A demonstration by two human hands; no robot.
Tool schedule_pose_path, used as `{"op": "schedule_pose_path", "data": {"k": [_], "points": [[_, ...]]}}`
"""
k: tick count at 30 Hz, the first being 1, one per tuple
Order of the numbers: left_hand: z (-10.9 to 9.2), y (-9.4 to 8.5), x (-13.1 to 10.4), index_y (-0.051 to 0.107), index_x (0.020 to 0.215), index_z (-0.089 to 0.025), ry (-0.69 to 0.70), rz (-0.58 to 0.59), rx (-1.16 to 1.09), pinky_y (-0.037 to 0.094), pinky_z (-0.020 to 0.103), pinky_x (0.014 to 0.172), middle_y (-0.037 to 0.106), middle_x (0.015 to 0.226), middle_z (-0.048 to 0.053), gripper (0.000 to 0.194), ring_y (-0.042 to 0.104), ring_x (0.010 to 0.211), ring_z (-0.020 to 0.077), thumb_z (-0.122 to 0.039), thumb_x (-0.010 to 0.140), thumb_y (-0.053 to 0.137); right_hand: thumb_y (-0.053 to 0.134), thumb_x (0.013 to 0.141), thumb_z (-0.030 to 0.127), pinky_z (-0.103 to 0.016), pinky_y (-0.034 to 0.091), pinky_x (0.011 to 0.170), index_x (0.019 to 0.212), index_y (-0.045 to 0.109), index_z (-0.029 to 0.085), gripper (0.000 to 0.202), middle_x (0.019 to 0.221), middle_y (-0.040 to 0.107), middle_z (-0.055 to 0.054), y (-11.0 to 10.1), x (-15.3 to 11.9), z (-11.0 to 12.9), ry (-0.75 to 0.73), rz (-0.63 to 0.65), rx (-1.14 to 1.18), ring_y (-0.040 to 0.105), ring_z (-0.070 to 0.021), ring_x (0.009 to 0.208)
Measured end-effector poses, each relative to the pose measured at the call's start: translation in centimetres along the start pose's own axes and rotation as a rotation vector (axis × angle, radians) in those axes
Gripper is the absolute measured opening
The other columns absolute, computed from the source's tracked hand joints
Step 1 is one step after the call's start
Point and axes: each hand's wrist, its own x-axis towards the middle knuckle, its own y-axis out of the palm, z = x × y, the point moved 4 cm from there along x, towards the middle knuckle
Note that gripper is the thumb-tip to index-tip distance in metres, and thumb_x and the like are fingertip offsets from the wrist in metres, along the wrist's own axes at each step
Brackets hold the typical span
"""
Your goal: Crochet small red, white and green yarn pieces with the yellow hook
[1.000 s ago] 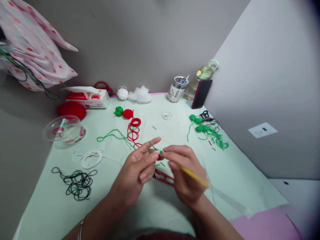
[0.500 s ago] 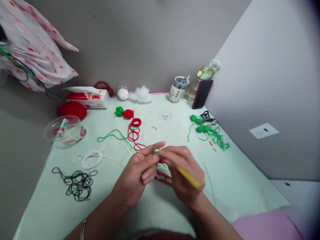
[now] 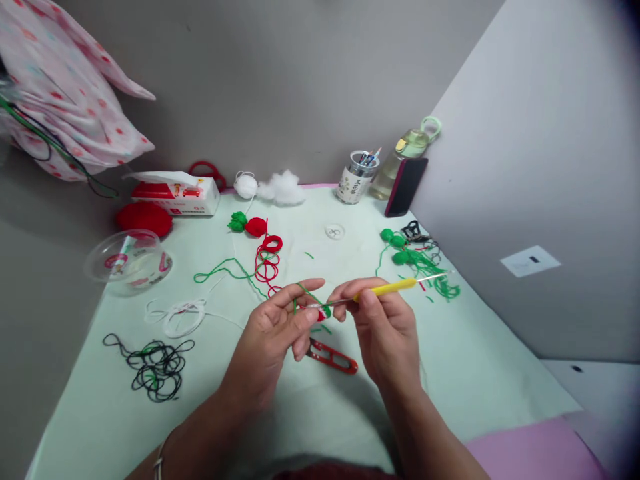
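From my end, I see the left hand (image 3: 273, 333) pinching a small stitched piece (image 3: 323, 314) between thumb and fingers, its index finger stretched out with a green strand (image 3: 313, 295) over it. The right hand (image 3: 389, 333) is closed around a yellow-handled hook (image 3: 385, 289), whose shaft reaches the piece's upper edge; I can't make out whether it is through a stitch.

I'd judge the work partway: red, white and green parts are formed, while the green strand runs off the piece uncut, so finishing that end seems left. Fingers hide the rest from me.

Just nearer than the piece, red-handled snips (image 3: 353, 367) lie partly behind the left fingers, and green clippings (image 3: 327, 329) sit close under it. Beyond it to the left, red yarn (image 3: 267, 270) spreads in loops, crossed by green, which I reckon could snag. Farther left of the piece are a white cord (image 3: 185, 327) and a black tangle (image 3: 157, 373); off to its right, a green bundle (image 3: 443, 287). Well beyond it stand a pen cup (image 3: 350, 187) and a phone (image 3: 406, 188).
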Motion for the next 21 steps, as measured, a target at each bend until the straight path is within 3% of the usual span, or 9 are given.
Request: {"op": "schedule_pose_path", "data": {"k": [4,9,12,14,17,21], "points": [[-0.3,-0.2,0.0,0.08,0.117,-0.021,0.027,-0.029,0.02,0.037,0.022,0.05,0.057,0.068,-0.006,0.032,0.042,0.048,0.0045,-0.025,0.086,0.084,0.056,0.108,0.028,-0.031,0.06,0.071,0.1,0.075,0.023,0.021,0.092,0.077,-0.004,0.3,-0.3,0.8,-0.096,0.016,-0.124,0.071,-0.0156,0.076],[-0.3,-0.2,-0.1,0.079,0.119,-0.023,0.106,-0.077,0.076,0.04,0.019,0.051,0.062,0.084,-0.004,0.034,0.048,0.052,0.0028,-0.023,0.085,0.085,0.053,0.104,0.011,-0.034,0.06,0.078,0.115,0.073,0.024,0.027,0.098,0.077,-0.006,1.6,-1.5,2.0,-0.476,0.135,-0.552,0.072,-0.0191,0.09],[0.1,0.0,0.0,0.075,0.128,-0.022,0.052,-0.059,-0.008,0.036,0.016,0.048,0.058,0.075,-0.006,0.047,0.043,0.049,0.0021,-0.025,0.083,0.088,0.064,0.097,0.01,-0.034,0.06,0.077,0.119,0.076,0.027,0.03,0.103,0.078,-0.007,1.8,-2.2,1.7,-0.615,0.135,-0.731,0.072,-0.0211,0.091],[0.2,0.2,0.1,0.073,0.131,-0.018,-0.057,0.002,-0.12,0.029,0.015,0.044,0.048,0.061,-0.01,0.05,0.031,0.044,0.0013,-0.026,0.084,0.087,0.068,0.095,0.01,-0.034,0.059,0.075,0.117,0.079,0.032,0.033,0.103,0.077,-0.006,1.3,-2.1,1.5,-0.557,0.065,-0.696,0.072,-0.021,0.09],[-0.2,0.3,0.2,0.076,0.123,-0.012,-0.141,0.053,-0.237,0.021,0.014,0.041,0.038,0.053,-0.013,0.041,0.018,0.043,0.0008,-0.02,0.084,0.085,0.057,0.103,0.015,-0.035,0.058,0.072,0.113,0.078,0.029,0.027,0.092,0.074,-0.004,0.5,-1.4,1.4,-0.415,-0.012,-0.525,0.069,-0.0193,0.081],[-0.5,0.3,0.0,0.078,0.12,-0.016,-0.098,0.047,-0.183,0.022,0.014,0.041,0.042,0.056,-0.012,0.038,0.022,0.041,-0.0002,-0.02,0.083,0.086,0.058,0.106,0.026,-0.033,0.057,0.066,0.099,0.078,0.025,0.021,0.084,0.073,-0.004,0.7,-0.4,1.3,-0.234,-0.01,-0.206,0.067,-0.0181,0.074]]}}
